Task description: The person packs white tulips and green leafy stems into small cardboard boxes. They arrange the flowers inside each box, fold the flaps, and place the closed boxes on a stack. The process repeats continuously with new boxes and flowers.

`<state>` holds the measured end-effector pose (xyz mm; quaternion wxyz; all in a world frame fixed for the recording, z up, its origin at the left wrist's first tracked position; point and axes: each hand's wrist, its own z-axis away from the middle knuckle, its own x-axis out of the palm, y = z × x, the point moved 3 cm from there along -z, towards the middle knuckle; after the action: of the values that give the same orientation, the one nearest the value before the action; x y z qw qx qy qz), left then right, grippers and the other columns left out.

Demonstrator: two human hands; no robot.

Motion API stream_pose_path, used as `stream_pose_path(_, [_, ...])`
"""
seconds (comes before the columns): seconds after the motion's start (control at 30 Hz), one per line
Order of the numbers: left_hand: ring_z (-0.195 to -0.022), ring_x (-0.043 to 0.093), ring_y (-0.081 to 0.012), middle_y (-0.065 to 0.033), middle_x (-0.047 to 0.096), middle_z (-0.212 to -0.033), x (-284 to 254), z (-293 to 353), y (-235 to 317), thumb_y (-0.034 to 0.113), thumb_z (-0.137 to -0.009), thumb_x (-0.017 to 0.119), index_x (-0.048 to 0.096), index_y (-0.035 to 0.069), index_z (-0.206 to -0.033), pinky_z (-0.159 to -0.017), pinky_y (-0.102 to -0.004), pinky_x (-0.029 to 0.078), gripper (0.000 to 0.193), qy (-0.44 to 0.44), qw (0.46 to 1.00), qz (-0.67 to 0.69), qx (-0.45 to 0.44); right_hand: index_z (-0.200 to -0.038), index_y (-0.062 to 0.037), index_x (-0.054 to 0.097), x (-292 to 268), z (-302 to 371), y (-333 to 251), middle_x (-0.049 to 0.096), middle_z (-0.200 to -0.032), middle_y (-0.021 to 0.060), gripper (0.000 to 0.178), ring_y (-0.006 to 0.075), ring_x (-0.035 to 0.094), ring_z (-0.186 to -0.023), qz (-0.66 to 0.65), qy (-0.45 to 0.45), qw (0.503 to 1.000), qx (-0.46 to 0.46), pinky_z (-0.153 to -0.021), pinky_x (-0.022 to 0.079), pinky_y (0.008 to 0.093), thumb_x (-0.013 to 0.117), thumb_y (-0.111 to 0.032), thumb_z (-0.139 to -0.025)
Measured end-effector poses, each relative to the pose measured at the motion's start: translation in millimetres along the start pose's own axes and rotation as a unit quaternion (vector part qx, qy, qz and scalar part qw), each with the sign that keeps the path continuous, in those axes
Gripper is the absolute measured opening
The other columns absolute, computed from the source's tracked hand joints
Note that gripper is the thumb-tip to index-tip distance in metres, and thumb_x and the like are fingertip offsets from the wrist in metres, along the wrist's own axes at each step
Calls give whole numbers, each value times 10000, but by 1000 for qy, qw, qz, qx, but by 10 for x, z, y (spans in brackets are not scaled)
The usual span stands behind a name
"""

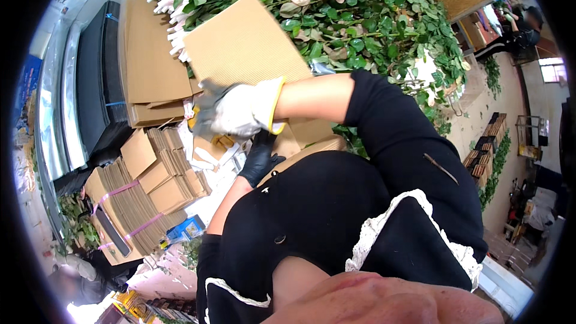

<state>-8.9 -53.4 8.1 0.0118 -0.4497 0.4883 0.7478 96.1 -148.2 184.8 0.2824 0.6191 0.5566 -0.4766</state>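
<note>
My right hand [231, 110], in a white and grey glove with a yellow cuff, reaches across in front of me. Its fingers are smeared by motion, so their grip cannot be made out. A tan corrugated cardboard sheet [249, 42] lies just beyond it, tilted over leafy stems. Below the right glove is my left hand [261, 159] in a black glove, thumb spread and fingers stretched out, the tips hidden behind the right glove. It is beside brown cardboard [303, 132] close to my body. Something yellow-brown [223, 141] and white strips [231, 156] lie near both hands.
A big heap of green leafy stems [360, 30] with white-covered ends fills the far side. At left stand large cardboard sheets [153, 54], a black stack [99, 78] and strapped cardboard bundles [129, 201]. A blue item [186, 229] lies near them. Another person [528, 27] is far right.
</note>
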Motion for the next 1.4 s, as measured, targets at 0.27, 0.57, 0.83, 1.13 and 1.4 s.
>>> stream_pose_path(0.27, [-1381, 380, -418, -225, 445, -1480, -272, 18, 78, 189, -716, 837, 602, 59, -1311, -1130, -463, 351, 653, 82, 996, 8, 15, -1313, -200, 562, -1377, 846, 1108, 661, -1049, 111, 495, 344, 629, -1033, 110, 76, 878, 460, -826, 547, 414, 650, -239, -828])
stream_pose_path(0.57, [-1167, 581, -357, -162, 624, -1267, -1121, -245, 1142, 190, -847, 730, 596, 72, -1319, -1019, -442, 449, 505, 3, 989, 45, 143, -1042, -129, 688, -1316, 1168, 1972, 714, -968, 130, 232, 325, 701, -914, 284, 11, 813, 508, -774, 574, 451, 534, -116, -870])
stream_pose_path(0.83, [-1308, 499, -353, -143, 532, -1416, -1391, -677, 1229, 180, -781, 780, 467, 192, -1462, -1078, -430, 431, 749, 192, 916, -325, 136, -936, -85, 678, -3160, 1228, 1409, 702, -950, 190, 172, 373, 681, -915, 400, 197, 745, 496, -819, 531, 490, 549, -178, -872])
stream_pose_path(1.13, [-1087, 629, -337, -157, 621, -1270, -1261, -772, 858, 168, -828, 709, 469, 182, -1439, -897, -423, 527, 656, 79, 981, -171, 44, -1335, -168, 578, -828, 2014, 1124, 709, -1066, 119, 508, 238, 672, -911, -181, -185, 765, 590, -834, 540, 369, 632, -162, -829])
stream_pose_path(1.4, [-1074, 622, -351, -156, 639, -1220, -1307, -748, 845, 258, -807, 744, 526, 167, -1394, -892, -421, 516, 634, 98, 981, -162, 45, -1437, -197, 460, -1265, 1558, 1693, 548, -1383, 124, 626, 316, 540, -1230, 234, -36, 823, 516, -1055, 407, 404, 594, -52, -843])
